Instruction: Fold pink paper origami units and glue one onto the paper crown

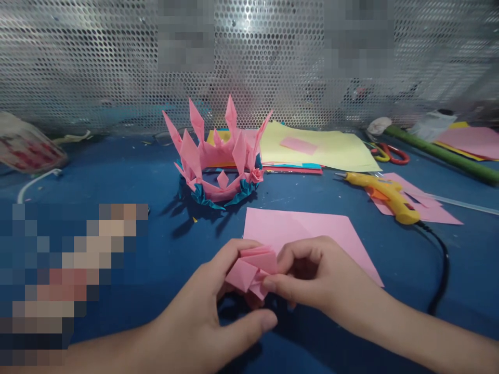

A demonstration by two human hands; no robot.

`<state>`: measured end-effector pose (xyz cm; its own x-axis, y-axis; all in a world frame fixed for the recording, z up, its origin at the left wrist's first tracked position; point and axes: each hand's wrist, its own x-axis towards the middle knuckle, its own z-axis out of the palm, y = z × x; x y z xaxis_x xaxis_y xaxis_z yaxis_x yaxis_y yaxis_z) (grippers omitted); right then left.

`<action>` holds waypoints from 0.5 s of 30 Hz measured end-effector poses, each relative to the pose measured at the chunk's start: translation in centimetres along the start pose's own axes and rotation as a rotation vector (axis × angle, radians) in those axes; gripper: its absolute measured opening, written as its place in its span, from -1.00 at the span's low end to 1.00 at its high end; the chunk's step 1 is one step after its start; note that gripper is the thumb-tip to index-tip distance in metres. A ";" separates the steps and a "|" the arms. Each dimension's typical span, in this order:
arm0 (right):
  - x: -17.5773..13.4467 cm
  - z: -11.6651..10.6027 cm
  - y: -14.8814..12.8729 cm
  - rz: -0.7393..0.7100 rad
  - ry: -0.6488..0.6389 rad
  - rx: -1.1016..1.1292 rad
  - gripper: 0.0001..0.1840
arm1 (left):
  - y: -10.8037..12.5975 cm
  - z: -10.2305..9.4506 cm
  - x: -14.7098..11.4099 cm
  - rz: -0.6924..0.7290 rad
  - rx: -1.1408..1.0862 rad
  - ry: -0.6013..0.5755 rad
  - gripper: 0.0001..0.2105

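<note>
A folded pink paper piece (259, 262), with several layered flaps, is held between both hands near the front of the table. My left hand (206, 301) curls round its left side and back, with the thumb apart below it. My right hand (312, 272) pinches its right edge between thumb and fingers. Just behind the hands lies a flat pink paper sheet (312, 228). Farther back stands a paper crown (220, 189) with tall pink points, blue folded leaves round its base and a small pink rose (256, 175) at its right.
A yellow glue gun (393, 197) lies at the right on pink scraps, its black cord (444, 265) running forward. Behind are yellow sheets (331, 150), scissors (393, 153) and a green stick (440, 153). A perforated metal panel (249, 62) borders the back of the blue table (117, 171).
</note>
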<state>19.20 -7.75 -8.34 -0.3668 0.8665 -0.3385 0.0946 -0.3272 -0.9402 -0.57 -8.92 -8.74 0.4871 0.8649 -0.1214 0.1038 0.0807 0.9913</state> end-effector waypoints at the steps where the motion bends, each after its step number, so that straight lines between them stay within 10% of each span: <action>1: 0.0 0.0 0.1 0.001 0.002 0.000 -0.66 | -0.1 0.0 0.1 -0.004 -0.007 0.006 -0.68; 15: -0.4 0.7 0.1 -0.082 -0.025 -0.153 -0.64 | -0.8 -0.2 -0.4 -0.001 0.150 -0.007 -0.67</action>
<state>18.73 -8.34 -8.24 -0.4015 0.8778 -0.2612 0.2026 -0.1930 -0.9601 -0.99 -9.21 -9.52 0.4929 0.8613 -0.1233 0.2324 0.0063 0.9726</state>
